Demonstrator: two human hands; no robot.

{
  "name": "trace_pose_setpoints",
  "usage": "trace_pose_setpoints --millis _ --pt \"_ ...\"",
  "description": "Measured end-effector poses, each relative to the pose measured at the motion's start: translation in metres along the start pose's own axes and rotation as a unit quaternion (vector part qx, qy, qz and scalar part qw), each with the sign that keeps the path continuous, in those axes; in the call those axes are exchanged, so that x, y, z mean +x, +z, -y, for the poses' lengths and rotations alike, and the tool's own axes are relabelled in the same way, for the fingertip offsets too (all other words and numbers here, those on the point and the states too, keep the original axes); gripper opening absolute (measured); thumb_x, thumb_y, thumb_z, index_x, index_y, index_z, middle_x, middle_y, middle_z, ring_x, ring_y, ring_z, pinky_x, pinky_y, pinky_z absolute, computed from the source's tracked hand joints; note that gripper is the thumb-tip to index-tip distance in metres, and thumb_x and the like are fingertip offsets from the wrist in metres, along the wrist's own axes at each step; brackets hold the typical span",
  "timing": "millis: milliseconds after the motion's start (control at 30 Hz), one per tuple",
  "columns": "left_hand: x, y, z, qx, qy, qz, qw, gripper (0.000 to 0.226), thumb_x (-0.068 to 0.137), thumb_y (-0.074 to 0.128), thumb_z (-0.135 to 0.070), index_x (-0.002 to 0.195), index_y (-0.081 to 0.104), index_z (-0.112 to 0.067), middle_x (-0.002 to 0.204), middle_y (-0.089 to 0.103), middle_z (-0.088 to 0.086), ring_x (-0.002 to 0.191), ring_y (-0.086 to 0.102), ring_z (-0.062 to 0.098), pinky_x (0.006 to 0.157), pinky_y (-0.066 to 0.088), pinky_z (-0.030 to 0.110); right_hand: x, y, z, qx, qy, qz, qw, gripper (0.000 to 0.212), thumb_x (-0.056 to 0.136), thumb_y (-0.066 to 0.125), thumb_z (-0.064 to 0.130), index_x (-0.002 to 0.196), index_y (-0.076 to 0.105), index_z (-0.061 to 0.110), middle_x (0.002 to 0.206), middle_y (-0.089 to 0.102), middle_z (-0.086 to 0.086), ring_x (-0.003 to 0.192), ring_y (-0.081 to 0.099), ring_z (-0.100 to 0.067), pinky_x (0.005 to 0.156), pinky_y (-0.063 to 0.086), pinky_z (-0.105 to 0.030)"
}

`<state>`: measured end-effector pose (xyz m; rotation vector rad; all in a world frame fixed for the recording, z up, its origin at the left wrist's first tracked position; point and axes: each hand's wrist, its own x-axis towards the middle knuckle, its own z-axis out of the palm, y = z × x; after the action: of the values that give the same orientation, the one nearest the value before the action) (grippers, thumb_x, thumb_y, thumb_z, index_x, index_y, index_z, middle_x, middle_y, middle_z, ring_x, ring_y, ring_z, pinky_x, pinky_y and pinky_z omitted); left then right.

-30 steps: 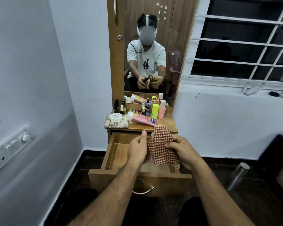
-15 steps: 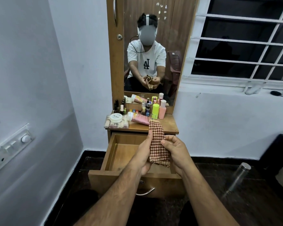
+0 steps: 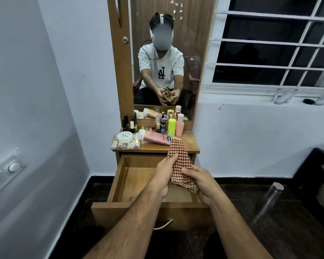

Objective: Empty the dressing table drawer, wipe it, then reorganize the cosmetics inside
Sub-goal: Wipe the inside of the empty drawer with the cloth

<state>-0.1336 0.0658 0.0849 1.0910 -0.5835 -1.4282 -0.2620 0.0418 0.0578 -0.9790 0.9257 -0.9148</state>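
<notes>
The wooden drawer (image 3: pixel 120 182) of the dressing table is pulled out and holds nothing that I can see. Above it, my left hand (image 3: pixel 164 174) and my right hand (image 3: pixel 200 181) both grip a red-and-cream checked cloth (image 3: pixel 179 159), folded into a narrow upright strip. On the tabletop (image 3: pixel 190 144) stand the cosmetics: a pink tube (image 3: pixel 155 138) lying down, a yellow-green bottle (image 3: pixel 172 127), a peach bottle (image 3: pixel 180 125), a white round jar (image 3: pixel 125 137) on a clear box (image 3: pixel 120 145), and several small dark bottles (image 3: pixel 128 122).
A mirror (image 3: pixel 166 53) rises behind the table and reflects a seated person. A white wall with a switch panel (image 3: pixel 7 169) lies to the left. A barred window (image 3: pixel 273 43) is at the right. A clear steel-capped bottle (image 3: pixel 269 200) stands on the dark floor.
The cloth has gone from a loose spread to a narrow folded strip. Both hands have drawn closer together on it and turned it upright.
</notes>
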Motion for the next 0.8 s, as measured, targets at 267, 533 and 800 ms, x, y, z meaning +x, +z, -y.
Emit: trace_pose_setpoints --millis 267,533,800 --pt "0.056 0.015 -0.003 0.173 0.036 0.015 0.984 0.026 0.096 0.059 -0.013 0.121 0.064 -0.007 0.108 0.073 0.008 0.094 0.07 0.017 0.071 0.058 0.027 0.049 -0.03 0.011 0.017 -0.029 -0.11 0.993 0.025 0.088 0.069 0.004 0.112 0.067 0.0 0.09 0.077 -0.013 0.077 0.074 -0.022 0.061 0.058 -0.029" --pt "0.131 0.058 -0.03 0.301 0.151 0.03 0.941 0.038 0.095 0.06 -0.013 0.133 0.058 -0.01 0.118 0.068 0.001 0.103 0.064 0.009 0.083 0.057 0.025 0.123 -0.049 0.054 -0.065 -0.104 -0.235 0.964 0.009 0.09 0.069 0.011 0.099 0.071 0.009 0.093 0.074 -0.008 0.084 0.071 -0.021 0.059 0.059 -0.031" --pt "0.163 0.066 -0.001 0.547 0.227 -0.049 0.804 0.035 0.097 0.056 -0.012 0.132 0.061 -0.015 0.134 0.059 0.002 0.123 0.052 0.018 0.105 0.04 0.03 0.188 -0.067 0.054 -0.402 -0.033 -0.288 0.869 0.017 0.081 0.075 0.029 0.07 0.07 0.017 0.073 0.071 -0.002 0.071 0.067 -0.021 0.058 0.054 -0.03"
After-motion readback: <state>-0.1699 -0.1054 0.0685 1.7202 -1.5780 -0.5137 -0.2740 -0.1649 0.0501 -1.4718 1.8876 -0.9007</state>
